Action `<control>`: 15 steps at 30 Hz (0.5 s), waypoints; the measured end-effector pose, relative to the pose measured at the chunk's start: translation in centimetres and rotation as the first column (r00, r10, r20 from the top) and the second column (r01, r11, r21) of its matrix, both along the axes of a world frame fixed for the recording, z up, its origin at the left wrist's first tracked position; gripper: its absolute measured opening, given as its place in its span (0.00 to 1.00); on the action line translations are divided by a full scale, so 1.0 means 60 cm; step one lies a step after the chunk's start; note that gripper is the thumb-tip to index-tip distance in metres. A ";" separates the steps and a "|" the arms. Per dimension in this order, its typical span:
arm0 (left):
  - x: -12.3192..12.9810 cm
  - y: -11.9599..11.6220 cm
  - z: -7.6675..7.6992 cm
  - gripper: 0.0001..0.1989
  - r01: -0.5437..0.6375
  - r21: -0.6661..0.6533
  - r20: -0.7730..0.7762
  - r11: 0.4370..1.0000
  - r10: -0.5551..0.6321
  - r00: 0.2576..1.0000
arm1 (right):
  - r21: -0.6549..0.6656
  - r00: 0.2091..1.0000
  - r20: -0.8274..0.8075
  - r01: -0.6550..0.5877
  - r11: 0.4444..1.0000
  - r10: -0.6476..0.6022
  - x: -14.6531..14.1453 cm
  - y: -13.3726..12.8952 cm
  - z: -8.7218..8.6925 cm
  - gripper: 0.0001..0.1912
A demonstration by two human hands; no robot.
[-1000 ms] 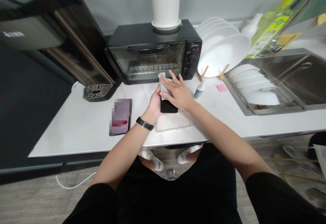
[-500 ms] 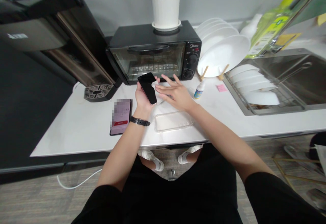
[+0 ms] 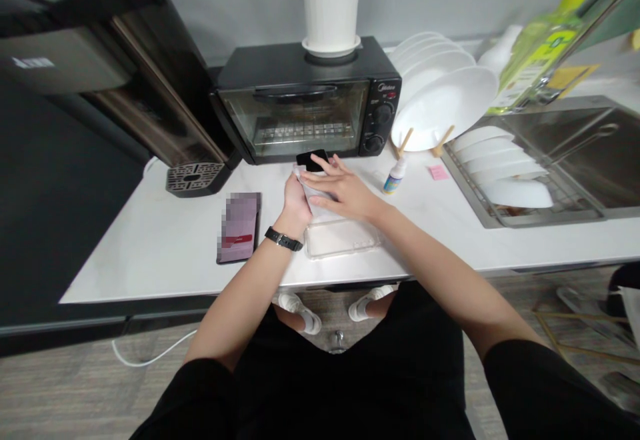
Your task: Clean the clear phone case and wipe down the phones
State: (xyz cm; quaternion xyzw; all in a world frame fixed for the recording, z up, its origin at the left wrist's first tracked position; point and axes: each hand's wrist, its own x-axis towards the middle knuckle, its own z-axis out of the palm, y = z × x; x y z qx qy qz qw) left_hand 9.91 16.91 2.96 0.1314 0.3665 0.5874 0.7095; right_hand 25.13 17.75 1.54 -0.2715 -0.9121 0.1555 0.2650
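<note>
My left hand point(image 3: 297, 207) holds a black smartphone point(image 3: 313, 160) upright-tilted, its far end showing above a white cloth point(image 3: 315, 195). My right hand point(image 3: 345, 190) lies over that cloth with its fingers spread, pressing it against the phone. The rest of the phone is hidden by the cloth and my fingers. Just below my hands is a clear plastic tray point(image 3: 343, 240), not touched by either palm. A second smartphone point(image 3: 239, 228) lies face up to the left, its screen blurred.
A black toaster oven point(image 3: 295, 117) stands behind my hands on the white countertop point(image 3: 150, 263), with a small bottle point(image 3: 395, 177) and a pink sticky note point(image 3: 438, 172) to the right. Further right are white plates point(image 3: 443, 103) and a steel sink point(image 3: 565, 153).
The black phone, bare in my left hand half a second ago, is now mostly covered by the white cloth. My right hand has moved onto the cloth.
</note>
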 end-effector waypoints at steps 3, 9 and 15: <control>-0.024 0.011 0.008 0.30 -0.137 0.091 0.089 0.986 0.129 0.988 | 0.031 0.994 -0.039 -0.100 0.995 0.101 -0.004 -0.004 0.000 0.22; -0.040 0.020 0.011 0.35 -0.144 0.143 0.097 0.979 0.131 0.987 | 0.077 0.994 -0.077 0.081 0.994 -0.075 0.001 -0.006 0.007 0.21; 0.000 0.002 -0.003 0.26 0.165 0.065 0.039 0.984 -0.168 0.985 | 0.045 0.956 0.002 0.292 0.955 -0.292 0.009 0.007 0.000 0.39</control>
